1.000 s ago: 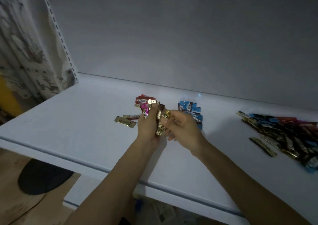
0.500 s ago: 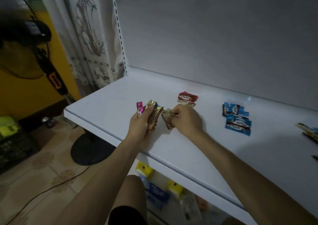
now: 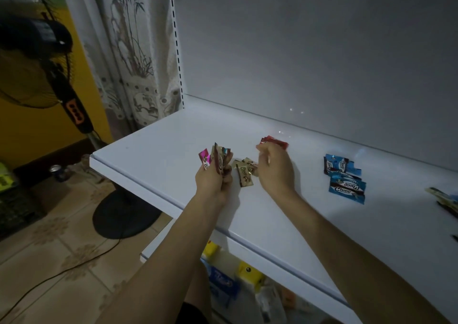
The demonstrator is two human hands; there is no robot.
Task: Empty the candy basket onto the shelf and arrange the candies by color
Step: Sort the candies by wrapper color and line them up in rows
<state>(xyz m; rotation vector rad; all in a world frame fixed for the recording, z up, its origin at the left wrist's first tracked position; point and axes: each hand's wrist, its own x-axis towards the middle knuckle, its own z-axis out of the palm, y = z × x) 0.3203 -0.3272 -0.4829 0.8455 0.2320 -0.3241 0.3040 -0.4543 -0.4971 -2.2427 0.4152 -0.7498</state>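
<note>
My left hand [image 3: 214,177] grips a fan of small foil candy packets [image 3: 215,158], pink, gold and silver-blue, held upright over the white shelf [image 3: 153,155]. My right hand [image 3: 276,172] hovers close by, fingers curled; whether they pinch anything I cannot tell. The pile of gold foil packets [image 3: 244,176] lies between my hands, the red foil packets [image 3: 275,143] just beyond the right fingertips and the blue foil packets [image 3: 345,181] farther right. The right hand is nearer to all three.

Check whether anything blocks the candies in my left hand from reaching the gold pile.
Nothing visible does. The candies in the left hand are right beside the gold pile on the shelf; the right hand hovers past it.
</note>
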